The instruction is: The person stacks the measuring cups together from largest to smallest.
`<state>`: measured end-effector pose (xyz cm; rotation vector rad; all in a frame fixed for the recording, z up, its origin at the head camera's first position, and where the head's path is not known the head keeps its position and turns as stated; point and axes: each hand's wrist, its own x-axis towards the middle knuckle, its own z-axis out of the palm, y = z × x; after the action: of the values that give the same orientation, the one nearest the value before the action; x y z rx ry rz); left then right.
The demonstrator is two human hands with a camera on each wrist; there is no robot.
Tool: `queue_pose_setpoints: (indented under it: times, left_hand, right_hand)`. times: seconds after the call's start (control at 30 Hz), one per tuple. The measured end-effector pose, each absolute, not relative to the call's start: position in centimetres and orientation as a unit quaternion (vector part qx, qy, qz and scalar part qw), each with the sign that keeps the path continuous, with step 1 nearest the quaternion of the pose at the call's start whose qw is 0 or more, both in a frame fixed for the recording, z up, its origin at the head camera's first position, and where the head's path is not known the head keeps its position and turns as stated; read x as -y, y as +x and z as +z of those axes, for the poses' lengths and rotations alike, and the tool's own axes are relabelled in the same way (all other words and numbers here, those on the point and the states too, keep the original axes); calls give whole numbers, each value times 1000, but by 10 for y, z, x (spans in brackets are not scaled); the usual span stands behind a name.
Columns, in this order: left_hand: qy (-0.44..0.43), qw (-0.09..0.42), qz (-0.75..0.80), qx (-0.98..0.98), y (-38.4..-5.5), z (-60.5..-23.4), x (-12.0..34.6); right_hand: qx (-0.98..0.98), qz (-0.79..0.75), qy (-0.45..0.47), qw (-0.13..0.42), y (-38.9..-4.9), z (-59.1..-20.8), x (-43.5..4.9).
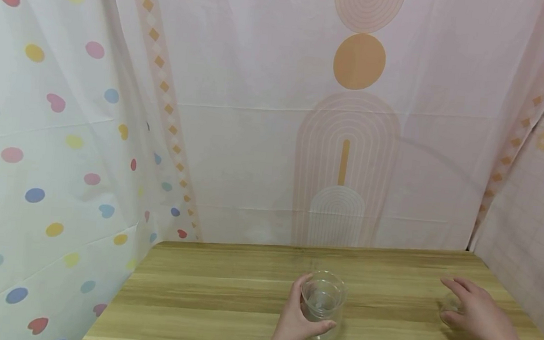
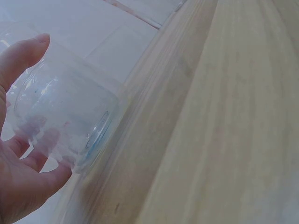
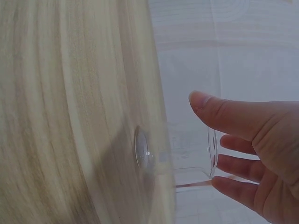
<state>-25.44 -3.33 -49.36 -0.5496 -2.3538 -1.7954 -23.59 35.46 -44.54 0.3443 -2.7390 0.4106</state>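
Note:
My left hand (image 1: 296,323) curls round a clear cup (image 1: 322,300), its thumb along the near side. In the left wrist view the clear cup (image 2: 70,105) is seen from the side, with fingers (image 2: 51,179) on its wall and its base close to the wood. At the right, my right hand (image 1: 482,315) is beside a small clear glass (image 1: 451,303), partly hidden by the fingers. That glass stands on a round foot (image 3: 142,147) in the right wrist view. The right thumb and fingers are spread about its rim; contact is hard to tell.
Both vessels are on a wood-grain table (image 1: 222,295). A pale curtain with arches (image 1: 253,157) hangs behind it. A dotted curtain (image 1: 34,171) borders the left side, and a gridded curtain (image 1: 539,226) the right.

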Motion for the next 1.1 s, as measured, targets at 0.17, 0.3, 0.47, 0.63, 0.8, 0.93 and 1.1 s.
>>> queue_pose_setpoints:
  times: [0.17, 0.3, 0.47, 0.63, 0.8, 0.93, 1.1]
  left_hand:
    - [-184, 69, -597, 778, -255, -496, 34]
    - [-182, 62, -601, 776, -255, -496, 34]
    - [-177, 57, -602, 777, -255, -496, 35]
    - [-176, 56, -601, 778, -255, -496, 34]
    - [-178, 56, -602, 777, -255, -496, 35]
    - [-183, 62, -599, 777, -255, -495, 34]
    - [-182, 67, -595, 780, -254, -494, 34]
  right_hand:
    - [969, 149, 118, 159, -237, -443, -355]
    - [971, 155, 107, 146, -237, -441, -356]
    - [975, 155, 96, 130, -239, -442, -358]
    - [976, 154, 91, 120, -238, -441, -359]
    - [978, 154, 85, 117, -238, -439, -358]
    - [978, 153, 87, 114, -238, -439, -359]
    - [979, 146, 86, 110, -240, -438, -361]
